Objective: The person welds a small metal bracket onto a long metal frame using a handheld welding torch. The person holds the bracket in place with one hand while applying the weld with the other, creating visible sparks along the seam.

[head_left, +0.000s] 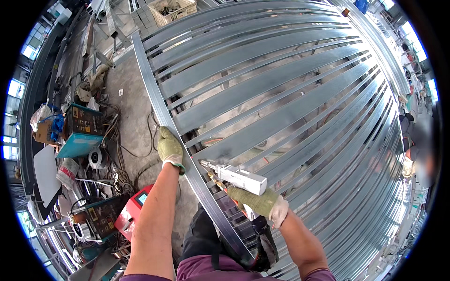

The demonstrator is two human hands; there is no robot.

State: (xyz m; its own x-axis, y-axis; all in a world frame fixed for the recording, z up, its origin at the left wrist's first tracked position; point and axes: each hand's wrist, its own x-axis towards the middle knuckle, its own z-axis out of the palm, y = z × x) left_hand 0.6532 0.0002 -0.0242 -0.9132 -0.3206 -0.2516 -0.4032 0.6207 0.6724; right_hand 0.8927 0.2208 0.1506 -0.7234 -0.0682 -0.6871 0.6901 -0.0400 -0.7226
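Observation:
My left hand [169, 149], in a green and white work glove, holds the outer edge of a long metal rail [161, 104], its fingers partly hidden. Wrapped round the grip of a white welding gun [241, 179] is my right hand [258, 201], gloved the same way. The gun's metal nozzle points left, close to where a wide flat slat [243, 139] meets the rail. A grey smudge shows on that slat near the nozzle. The rail borders a large frame of parallel galvanized slats, wide ones alternating with narrow ones.
Teal and black machines [83, 124], a red machine [132, 211], wire spools [97, 158] and tangled cables [117, 175] crowd the floor at left. A crate [172, 10] stands at the far edge. Another person's gloved hand [408, 166] shows at right, beside the frame.

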